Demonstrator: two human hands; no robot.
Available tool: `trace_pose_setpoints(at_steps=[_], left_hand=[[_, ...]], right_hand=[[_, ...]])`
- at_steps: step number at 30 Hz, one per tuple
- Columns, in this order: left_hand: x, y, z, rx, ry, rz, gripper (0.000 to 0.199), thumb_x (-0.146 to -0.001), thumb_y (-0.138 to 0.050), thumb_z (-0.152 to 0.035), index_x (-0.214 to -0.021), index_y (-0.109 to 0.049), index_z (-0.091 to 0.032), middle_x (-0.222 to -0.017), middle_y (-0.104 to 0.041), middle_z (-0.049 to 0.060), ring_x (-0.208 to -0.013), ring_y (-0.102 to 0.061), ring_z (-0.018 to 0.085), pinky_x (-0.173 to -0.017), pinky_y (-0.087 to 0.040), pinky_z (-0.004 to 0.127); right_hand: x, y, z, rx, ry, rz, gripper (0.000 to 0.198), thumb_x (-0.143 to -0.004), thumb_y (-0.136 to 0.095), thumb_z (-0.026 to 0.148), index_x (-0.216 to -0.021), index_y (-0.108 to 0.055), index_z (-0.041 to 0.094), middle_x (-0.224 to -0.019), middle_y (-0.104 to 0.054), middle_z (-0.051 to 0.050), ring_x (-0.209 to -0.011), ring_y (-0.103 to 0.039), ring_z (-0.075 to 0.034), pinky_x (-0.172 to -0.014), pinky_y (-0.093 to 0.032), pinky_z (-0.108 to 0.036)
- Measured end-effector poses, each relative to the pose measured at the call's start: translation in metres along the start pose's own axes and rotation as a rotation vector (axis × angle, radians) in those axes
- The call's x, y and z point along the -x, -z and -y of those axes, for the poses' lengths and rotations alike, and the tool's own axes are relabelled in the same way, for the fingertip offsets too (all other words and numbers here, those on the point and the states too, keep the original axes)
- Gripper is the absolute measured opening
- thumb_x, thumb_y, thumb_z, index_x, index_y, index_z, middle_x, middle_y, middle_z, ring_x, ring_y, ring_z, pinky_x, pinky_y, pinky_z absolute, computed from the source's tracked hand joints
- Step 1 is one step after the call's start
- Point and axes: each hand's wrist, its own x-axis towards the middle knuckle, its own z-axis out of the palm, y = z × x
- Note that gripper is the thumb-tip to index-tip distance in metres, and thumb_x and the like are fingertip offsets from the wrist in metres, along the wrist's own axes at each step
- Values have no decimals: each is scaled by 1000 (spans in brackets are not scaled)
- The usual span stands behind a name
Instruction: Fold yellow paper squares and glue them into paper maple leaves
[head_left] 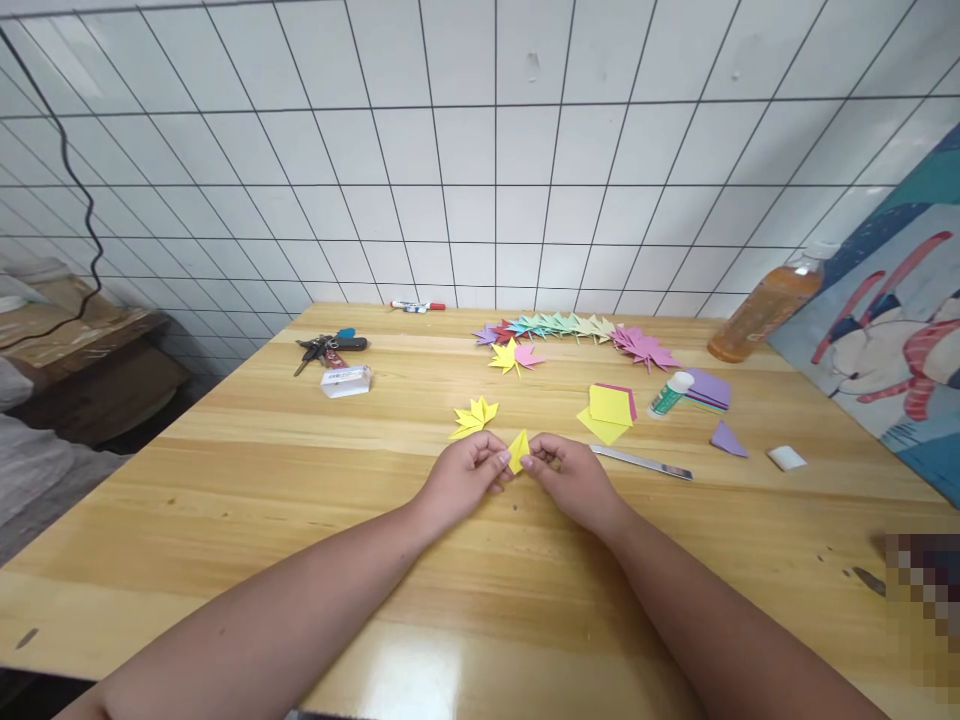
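Between my two hands is a small folded piece of yellow paper [519, 450], diamond-shaped with a crease down its middle. My left hand [471, 468] pinches its left edge between thumb and fingers. On the opposite edge, my right hand [568, 470] grips it the same way. Just beyond my left hand lies a yellow folded paper leaf [474, 417] with several points. A metal ruler [645, 462] rests to the right of my right hand. Behind it are yellow paper squares [611, 405] with a dark pink sheet underneath.
Farther back stretches a row of colored paper leaves [562, 326]. A glue stick [670, 395], purple sheets [707, 388], an eraser [786, 458] and an orange drink bottle [772, 305] stand or lie right. Left are keys [330, 348], a small box [346, 381] and a marker [417, 307].
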Motion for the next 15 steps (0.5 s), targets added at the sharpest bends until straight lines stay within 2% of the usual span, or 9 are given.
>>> trace_pose_setpoints(at_steps=[4, 7, 12, 15], left_hand=[[1, 0, 1, -38, -18, -13, 25, -76, -59, -41, -77, -56, -16, -65, -61, 1, -60, -58, 12, -59, -47, 24], [5, -1, 0, -159, -79, -11, 23, -77, -57, -39, -74, -58, -17, -67, -62, 1, -62, -58, 13, -59, -46, 24], [6, 0, 1, -268, -144, -44, 21, -79, -54, -38, -75, -60, -18, -67, -64, 1, -61, -57, 14, -55, -42, 23], [8, 1, -3, -392, -217, -67, 18, -79, -53, -34, -77, -65, -20, -72, -67, 2, -66, -59, 16, -60, -43, 25]], right_hand=[[2, -2, 2, 67, 1, -14, 24, -78, -53, 40, -66, -55, 19, -60, -52, 3, -57, -47, -11, -54, -36, -21], [2, -3, 2, 130, -23, -25, 29, -75, -56, 42, -58, -49, 19, -55, -45, 4, -55, -42, -10, -52, -33, -21], [0, -2, 3, -78, -128, 18, 23, -73, -56, 37, -61, -52, 18, -57, -46, 4, -52, -41, -9, -47, -34, -19], [1, -2, 2, -134, -145, 23, 22, -75, -54, 37, -64, -53, 18, -56, -46, 5, -52, -43, -9, -46, -35, -19]])
